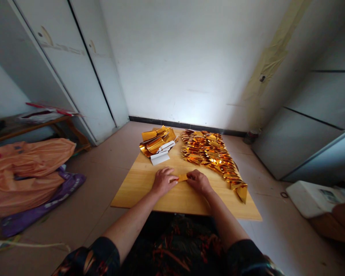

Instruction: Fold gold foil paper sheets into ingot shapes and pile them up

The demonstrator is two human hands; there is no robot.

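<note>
A small piece of gold foil paper (183, 178) lies on the wooden board (138, 188), pinched between both hands. My left hand (163, 181) presses its left end with curled fingers. My right hand (198, 181) grips its right end, fingers bent. A loose stack of flat gold foil sheets (157, 141) sits at the board's far left with a white slip (160, 157) beside it. A long heap of folded gold pieces (212, 155) runs along the board's right side.
Orange and purple bags (25, 172) lie on the floor at the left. White cabinet doors (83, 76) stand behind them. A white box (313, 197) sits on the floor at the right. A low wooden bench (40, 124) is at the far left.
</note>
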